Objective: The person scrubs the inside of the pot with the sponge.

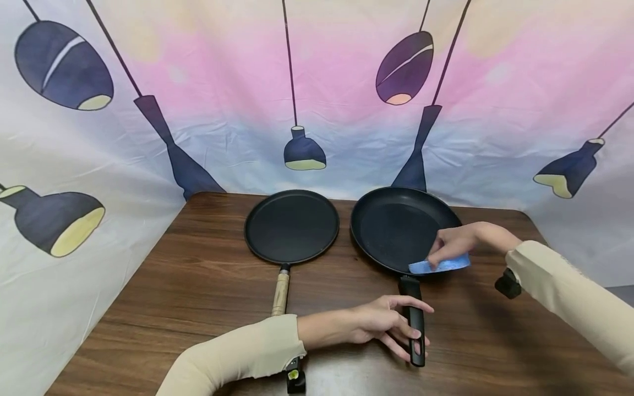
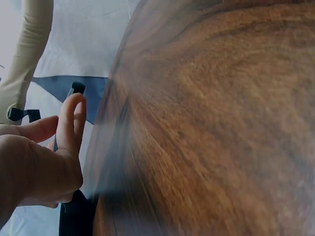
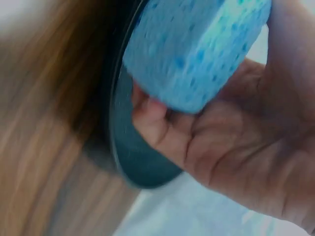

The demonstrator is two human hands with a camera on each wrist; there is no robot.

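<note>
A black frying pan [image 1: 391, 225] lies on the table, its black handle [image 1: 415, 322] pointing toward me. My left hand [image 1: 381, 324] holds that handle near its end, thumb on top and other fingers passing beneath; the index finger stretches across above it. In the left wrist view the left hand [image 2: 44, 162] is at the handle, partly hiding it. My right hand [image 1: 453, 242] grips a blue sponge [image 1: 441, 265] at the pan's near right rim. In the right wrist view the porous sponge [image 3: 192, 54] sits between thumb and fingers, beside the pan's edge [image 3: 115, 142].
Left of the frying pan lies a flat black griddle pan [image 1: 292, 225] with a wooden handle [image 1: 280, 294], partly behind my left sleeve. Both stand on a brown wooden table [image 1: 188, 275]. A cloth backdrop [image 1: 238, 99] printed with lamps hangs behind the table.
</note>
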